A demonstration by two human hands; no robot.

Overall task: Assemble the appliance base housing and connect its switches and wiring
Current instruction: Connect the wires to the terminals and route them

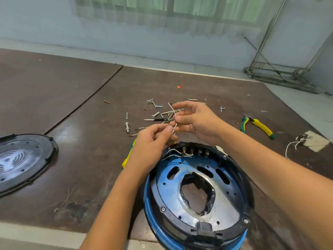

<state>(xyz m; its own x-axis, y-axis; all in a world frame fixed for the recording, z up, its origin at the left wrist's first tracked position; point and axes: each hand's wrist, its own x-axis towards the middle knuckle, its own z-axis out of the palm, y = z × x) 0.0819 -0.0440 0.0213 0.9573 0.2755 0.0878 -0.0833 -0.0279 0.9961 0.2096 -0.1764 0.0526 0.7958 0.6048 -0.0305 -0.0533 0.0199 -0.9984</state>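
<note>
L hand (153, 141) and R hand (198, 121) meet above the far edge of the base housing (232, 201); both pinch the same white wire (174, 114) w/ brass terminals, L thumb and forefinger low on it, R fingertips a bit higher; the other R fingers are spread loose. Housing sits at the near edge of the counter (75, 123), open side up, blue plate inside a black ring w/ a ragged hole in the middle; a row of switches (195, 152) lines its far wall, more white leads (173, 152) lying just beside them. Loose screws and bolts (155, 114) are scattered beyond the hands; green-yellow pliers (257, 125) lie to the R, well apart; a yellow-green screwdriver (128, 156) is partly hidden under the L wrist; black cover plate (23, 159) lies far L.
</note>
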